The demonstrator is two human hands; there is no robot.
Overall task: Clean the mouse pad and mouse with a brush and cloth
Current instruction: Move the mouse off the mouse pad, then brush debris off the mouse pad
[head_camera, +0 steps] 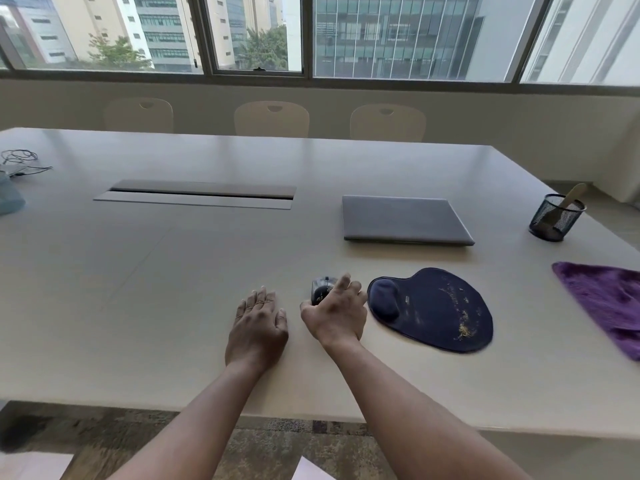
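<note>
Closed laptop (405,219) — mesh cup (556,218) (right)

Dark mouse (320,289) left of crumb-strewn navy pad (433,310); purple cloth (606,303) far right.

Pale table (207,271), three chairs (272,119) beneath wide windows (381,36) (daylight outside).

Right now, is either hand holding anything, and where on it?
The right hand grips the mouse around its near end. The left hand rests flat on the table.
</note>
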